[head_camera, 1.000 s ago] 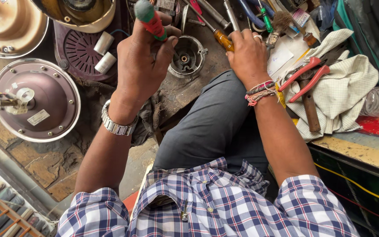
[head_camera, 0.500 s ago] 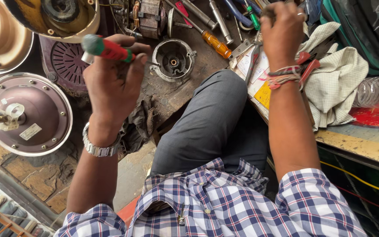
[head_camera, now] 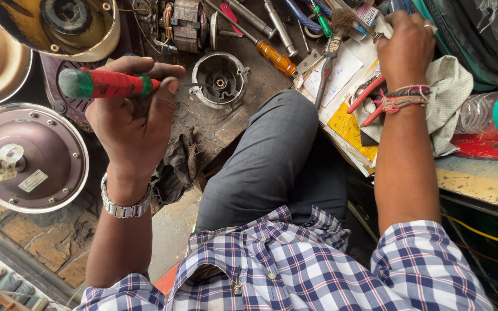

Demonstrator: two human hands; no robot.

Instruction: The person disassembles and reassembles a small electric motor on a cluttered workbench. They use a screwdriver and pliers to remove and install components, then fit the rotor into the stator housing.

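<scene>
My left hand (head_camera: 136, 121) grips a screwdriver with a red and green handle (head_camera: 105, 83). The tool lies level, and its thin shaft points right toward a round grey metal housing (head_camera: 221, 79) on the dirty workbench. My right hand (head_camera: 407, 49), with thread bands at the wrist, reaches into the tools at the upper right. It hovers over a pale checked cloth (head_camera: 448, 98) and red-handled pliers (head_camera: 370, 95). Its fingers are curled, and what they hold is hidden.
A brown round fan cover (head_camera: 27, 158) lies at the left, below a cream fan body (head_camera: 64, 23). A wound motor core (head_camera: 183, 23), an orange-handled screwdriver (head_camera: 275, 56), a brush (head_camera: 341, 20) and papers crowd the bench top. A plastic bottle (head_camera: 491, 112) lies at the right. My grey-trousered knee (head_camera: 278, 155) rises mid-frame.
My left hand has swung left and laid the screwdriver level. My right hand has left the orange-handled screwdriver and reached right, over the cloth and pliers.
</scene>
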